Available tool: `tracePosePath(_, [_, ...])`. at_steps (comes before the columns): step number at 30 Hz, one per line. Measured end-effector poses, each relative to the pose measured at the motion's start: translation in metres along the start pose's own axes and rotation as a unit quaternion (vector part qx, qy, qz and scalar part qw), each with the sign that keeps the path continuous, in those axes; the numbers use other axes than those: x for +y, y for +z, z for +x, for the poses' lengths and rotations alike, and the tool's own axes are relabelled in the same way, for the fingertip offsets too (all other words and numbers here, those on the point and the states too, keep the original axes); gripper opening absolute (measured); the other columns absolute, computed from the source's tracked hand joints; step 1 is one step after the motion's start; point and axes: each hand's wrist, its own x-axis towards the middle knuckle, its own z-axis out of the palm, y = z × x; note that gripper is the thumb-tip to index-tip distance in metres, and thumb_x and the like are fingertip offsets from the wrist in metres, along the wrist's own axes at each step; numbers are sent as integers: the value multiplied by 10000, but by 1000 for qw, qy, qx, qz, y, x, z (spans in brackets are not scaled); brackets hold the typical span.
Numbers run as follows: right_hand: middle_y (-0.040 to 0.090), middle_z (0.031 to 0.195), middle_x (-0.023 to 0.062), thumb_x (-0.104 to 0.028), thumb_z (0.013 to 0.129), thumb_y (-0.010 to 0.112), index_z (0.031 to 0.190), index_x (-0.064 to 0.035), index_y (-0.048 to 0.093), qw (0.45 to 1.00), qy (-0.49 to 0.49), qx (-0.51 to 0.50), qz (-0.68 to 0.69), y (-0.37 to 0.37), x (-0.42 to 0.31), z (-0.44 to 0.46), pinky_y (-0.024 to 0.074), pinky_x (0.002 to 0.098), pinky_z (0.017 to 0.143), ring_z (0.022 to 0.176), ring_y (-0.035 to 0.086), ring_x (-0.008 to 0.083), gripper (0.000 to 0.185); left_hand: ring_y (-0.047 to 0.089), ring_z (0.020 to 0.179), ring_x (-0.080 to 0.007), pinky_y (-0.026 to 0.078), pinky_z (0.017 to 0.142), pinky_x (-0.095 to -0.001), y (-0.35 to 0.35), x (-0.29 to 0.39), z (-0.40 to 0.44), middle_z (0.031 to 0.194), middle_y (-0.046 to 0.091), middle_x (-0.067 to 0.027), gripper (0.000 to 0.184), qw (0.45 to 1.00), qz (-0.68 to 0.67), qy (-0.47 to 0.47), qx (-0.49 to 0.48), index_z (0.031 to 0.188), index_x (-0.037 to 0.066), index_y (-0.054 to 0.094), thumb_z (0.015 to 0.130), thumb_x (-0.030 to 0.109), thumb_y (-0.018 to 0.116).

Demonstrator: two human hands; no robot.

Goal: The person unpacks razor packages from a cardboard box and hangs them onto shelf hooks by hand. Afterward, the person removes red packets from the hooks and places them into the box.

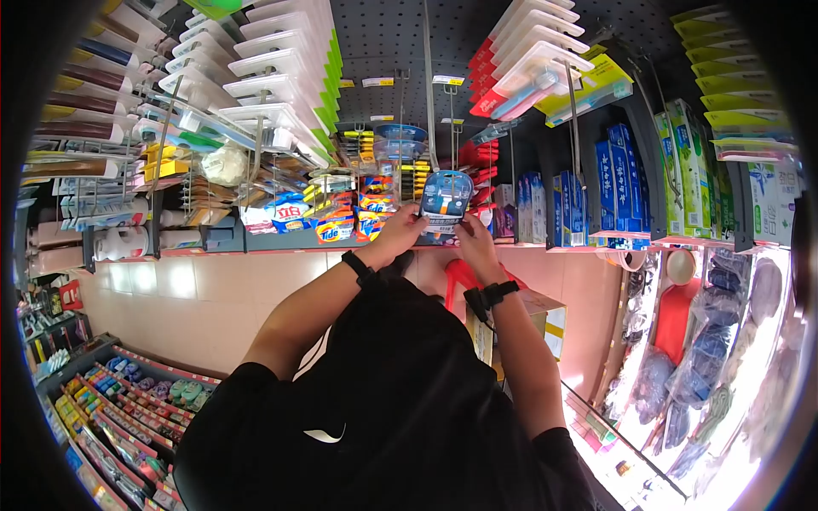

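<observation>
A dark blue hang-card package (446,194) with a rounded top and a small printed picture is in front of the shelf, beside a long metal display hook (430,102). My left hand (399,234) pinches its lower left corner. At the lower right corner, my right hand (477,243) grips the package with thumb and fingers. What the package contains is too small to make out. Orange Tide bags (335,226) lie on the shelf to the left of my left hand. Whether the package still touches the hook, I cannot tell.
White blister packs (273,64) and red-backed packs (532,68) hang from hooks overhead. Blue boxes (618,183) and green boxes (686,170) stand at right. A cardboard box (545,319) is on the floor beside me. Stocked shelves (128,400) run behind at left.
</observation>
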Motion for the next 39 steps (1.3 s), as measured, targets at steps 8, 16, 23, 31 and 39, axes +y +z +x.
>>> tracePosePath(8, [641, 1256, 226, -226, 929, 605, 1401, -2, 486, 998, -2, -10, 59, 1, -11, 45, 476, 400, 985, 1154, 630, 334, 536, 620, 847, -136, 510, 767, -303, 2, 41, 27, 933, 662, -56, 364, 991, 79, 10, 107, 1280, 61, 574, 976, 255, 620])
tracePosePath(16, [630, 1280, 210, -234, 909, 643, 1416, -14, 474, 1000, 6, -5, 11, -8, -27, 6, 496, 396, 960, 1106, 651, 319, 578, 548, 733, -120, 455, 665, -302, 16, 80, 62, 830, 623, -39, 244, 975, 24, 62, 214, 1098, 52, 587, 1020, 282, 555])
tracePosePath(23, [648, 1244, 158, -189, 935, 652, 1339, 20, 546, 990, -36, -86, -104, -32, 50, -64, 504, 323, 930, 1124, 631, 205, 467, 628, 898, -222, 480, 813, -367, 20, 59, 105, 995, 685, -121, 367, 955, -50, 126, 264, 1246, -8, 592, 1037, 281, 502])
tracePosePath(31, [688, 1038, 95, -205, 963, 619, 1286, 11, 590, 992, 117, 13, -39, -62, 75, -175, 507, 302, 844, 946, 640, 165, 390, 588, 847, -171, 465, 764, -339, 21, -4, 118, 947, 646, -84, 379, 950, -84, 56, 294, 1110, -5, 594, 1021, 352, 504])
tracePosePath(39, [681, 966, 70, -204, 954, 618, 1276, 10, 599, 968, 222, 83, 83, -70, 139, -255, 498, 284, 760, 861, 624, 136, 387, 635, 768, -126, 495, 649, -267, 42, -42, -3, 916, 664, -37, 327, 982, 19, -185, 17, 1036, 65, 636, 1015, 360, 496])
